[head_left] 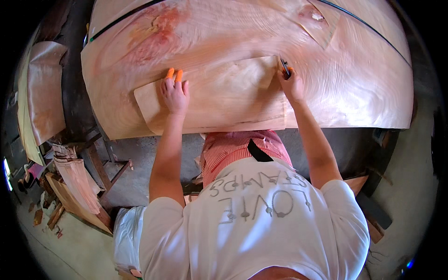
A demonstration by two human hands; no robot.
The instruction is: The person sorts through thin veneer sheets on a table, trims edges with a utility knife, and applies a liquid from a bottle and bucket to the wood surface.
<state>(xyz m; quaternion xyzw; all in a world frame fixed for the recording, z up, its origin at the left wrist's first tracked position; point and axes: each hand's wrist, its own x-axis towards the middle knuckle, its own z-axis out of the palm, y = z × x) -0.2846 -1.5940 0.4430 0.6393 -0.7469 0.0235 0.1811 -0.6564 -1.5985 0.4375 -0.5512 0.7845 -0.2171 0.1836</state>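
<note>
A smaller sheet of wood veneer (224,93) lies over a large veneer sheet (354,93) with wavy grain. My left hand (176,95) rests on the left part of the smaller piece, fingers stretched out, orange finger covers on two of them. At the smaller piece's far right corner, my right hand (292,86) is closed around a small dark utility knife (285,65). The knife's tip points away from me, beside the piece's right edge. My palm and fingers hide part of its handle.
Dark straps (126,17) cross the large sheet at far left and far right. Another veneer piece (319,21) lies on it at the back right. To the left hang veneer sheets (46,88), with scraps (77,177) and a wooden board (74,200) lower down.
</note>
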